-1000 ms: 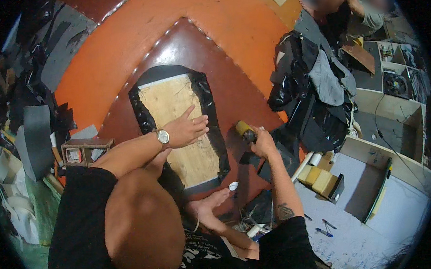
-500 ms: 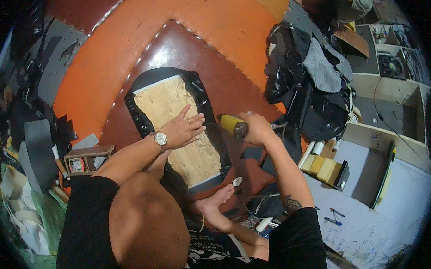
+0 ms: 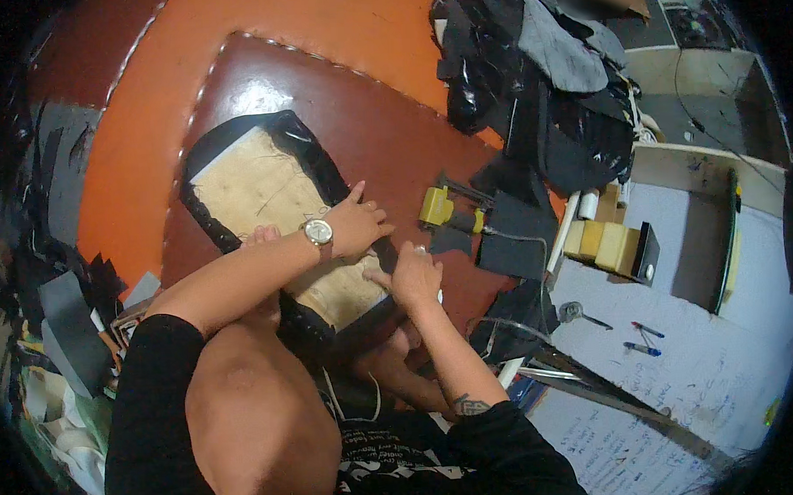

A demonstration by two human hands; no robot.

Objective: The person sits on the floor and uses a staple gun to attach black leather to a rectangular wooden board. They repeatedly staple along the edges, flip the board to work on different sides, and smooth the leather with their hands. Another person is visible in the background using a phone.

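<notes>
Black cover (image 3: 324, 168) borders the wooden board (image 3: 250, 181), aslant on brown matting (image 3: 382, 129); left hand (image 3: 353, 229) lies loosely spread over its right edge, right hand (image 3: 414, 279) half-curled lower down, grip hard to tell.

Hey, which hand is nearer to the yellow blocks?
Right. Your right hand is left of the yellow blocks, at the wooden board; your left hand is farther left, across its edge.

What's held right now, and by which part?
No sure hold. Left hand lies over the right-hand edge of the wooden panel; right hand touches that edge lower down, pinch unclear. Yellow tool unheld.
</notes>
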